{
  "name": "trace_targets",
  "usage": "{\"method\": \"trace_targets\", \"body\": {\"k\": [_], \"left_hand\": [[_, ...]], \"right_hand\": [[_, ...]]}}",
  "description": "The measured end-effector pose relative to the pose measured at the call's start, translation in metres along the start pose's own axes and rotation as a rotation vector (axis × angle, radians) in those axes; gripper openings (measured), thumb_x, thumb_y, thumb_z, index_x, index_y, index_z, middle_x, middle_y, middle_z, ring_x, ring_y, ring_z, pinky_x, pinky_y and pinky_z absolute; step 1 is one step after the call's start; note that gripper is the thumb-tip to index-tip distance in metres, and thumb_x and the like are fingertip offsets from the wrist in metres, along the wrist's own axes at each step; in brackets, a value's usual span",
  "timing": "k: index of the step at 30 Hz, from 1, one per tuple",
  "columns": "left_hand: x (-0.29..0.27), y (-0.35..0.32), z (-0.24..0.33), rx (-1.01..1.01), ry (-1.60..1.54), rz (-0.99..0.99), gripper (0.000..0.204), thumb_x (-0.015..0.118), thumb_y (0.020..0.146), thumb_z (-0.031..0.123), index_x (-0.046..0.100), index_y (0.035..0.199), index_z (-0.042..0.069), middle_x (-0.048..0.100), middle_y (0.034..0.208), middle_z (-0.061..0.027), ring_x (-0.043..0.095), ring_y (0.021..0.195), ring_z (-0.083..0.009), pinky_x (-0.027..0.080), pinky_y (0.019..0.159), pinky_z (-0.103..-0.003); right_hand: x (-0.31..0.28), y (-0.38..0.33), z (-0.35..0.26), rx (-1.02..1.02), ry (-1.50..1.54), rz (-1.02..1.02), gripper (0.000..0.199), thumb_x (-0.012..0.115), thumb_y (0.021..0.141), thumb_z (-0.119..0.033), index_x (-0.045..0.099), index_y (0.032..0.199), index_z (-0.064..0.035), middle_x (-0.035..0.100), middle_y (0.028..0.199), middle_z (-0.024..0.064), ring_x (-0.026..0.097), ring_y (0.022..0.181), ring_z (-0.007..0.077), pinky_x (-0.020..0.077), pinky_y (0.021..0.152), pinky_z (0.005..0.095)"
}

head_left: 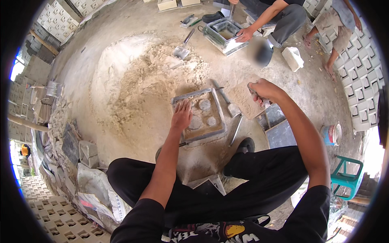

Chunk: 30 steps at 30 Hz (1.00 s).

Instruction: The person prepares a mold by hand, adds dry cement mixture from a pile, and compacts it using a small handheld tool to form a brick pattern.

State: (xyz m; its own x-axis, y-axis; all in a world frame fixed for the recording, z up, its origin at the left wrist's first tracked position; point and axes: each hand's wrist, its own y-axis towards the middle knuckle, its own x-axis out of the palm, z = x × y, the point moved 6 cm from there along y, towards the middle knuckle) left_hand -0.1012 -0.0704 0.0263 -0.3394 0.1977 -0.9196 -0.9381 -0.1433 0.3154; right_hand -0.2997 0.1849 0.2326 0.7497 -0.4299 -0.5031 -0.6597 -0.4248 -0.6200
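Sand-filled frame (219, 110), nearly square, lies on the floor (121, 146) ahead; the left hand (183, 115), nearer, rests open on its left side; the right hand (266, 91), closed round an indistinct object (266, 103), is off to its right.

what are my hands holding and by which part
Your right hand closes around a small greyish object, too unclear to name or tell which part is gripped. Your left hand holds nothing visible; it rests on sand inside the frame.
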Motion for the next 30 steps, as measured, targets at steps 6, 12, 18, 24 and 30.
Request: {"method": "trace_targets", "body": {"k": [6,12,18,24,30], "left_hand": [[0.02,0.025,0.032,-0.135,0.028,-0.008,0.052,0.044,0.093,0.029,0.042,0.134,-0.004,0.042,0.14,-0.0229,0.038,0.132,-0.0335,0.027,0.111,-0.045],[0.032,0.051,0.068,-0.235,-0.039,0.007,0.054,0.044,0.093,0.03,0.041,0.134,-0.006,0.045,0.137,-0.0231,0.041,0.129,-0.0349,0.029,0.111,-0.043],[0.045,0.076,0.093,-0.251,-0.187,-0.067,0.051,0.043,0.094,0.029,0.045,0.13,-0.006,0.049,0.134,-0.0219,0.044,0.127,-0.0324,0.029,0.11,-0.042],[0.045,0.069,0.082,-0.222,-0.208,0.014,0.048,0.043,0.095,0.028,0.046,0.13,-0.004,0.052,0.131,-0.0217,0.044,0.127,-0.0327,0.028,0.111,-0.042],[0.043,0.068,0.076,-0.239,-0.307,-0.025,0.048,0.044,0.095,0.028,0.045,0.132,-0.002,0.048,0.134,-0.0217,0.041,0.129,-0.033,0.026,0.112,-0.042]], "right_hand": [[0.002,0.001,-0.002,-0.025,-0.005,-0.033,0.042,0.046,0.094,-0.029,0.051,0.089,0.0117,0.062,0.073,0.0172,0.058,0.051,0.0189,0.0522,0.046,0.0337],[0.0,0.006,0.008,-0.011,-0.014,-0.033,0.038,0.047,0.095,-0.033,0.054,0.087,0.0033,0.058,0.065,0.0105,0.05,0.043,0.0136,0.0453,0.039,0.0308],[-0.002,0.007,0.017,0.023,-0.034,-0.017,0.039,0.047,0.096,-0.034,0.054,0.085,0.0031,0.058,0.064,0.0106,0.051,0.043,0.0137,0.0459,0.04,0.0306],[-0.005,0.006,0.013,0.006,-0.061,-0.033,0.042,0.046,0.094,-0.029,0.052,0.082,0.0112,0.062,0.072,0.0174,0.058,0.051,0.0195,0.0529,0.046,0.0339],[0.001,0.005,0.009,0.005,-0.066,-0.052,0.043,0.046,0.095,-0.03,0.052,0.082,0.0108,0.063,0.073,0.0172,0.058,0.05,0.0191,0.0531,0.046,0.0342]]}}
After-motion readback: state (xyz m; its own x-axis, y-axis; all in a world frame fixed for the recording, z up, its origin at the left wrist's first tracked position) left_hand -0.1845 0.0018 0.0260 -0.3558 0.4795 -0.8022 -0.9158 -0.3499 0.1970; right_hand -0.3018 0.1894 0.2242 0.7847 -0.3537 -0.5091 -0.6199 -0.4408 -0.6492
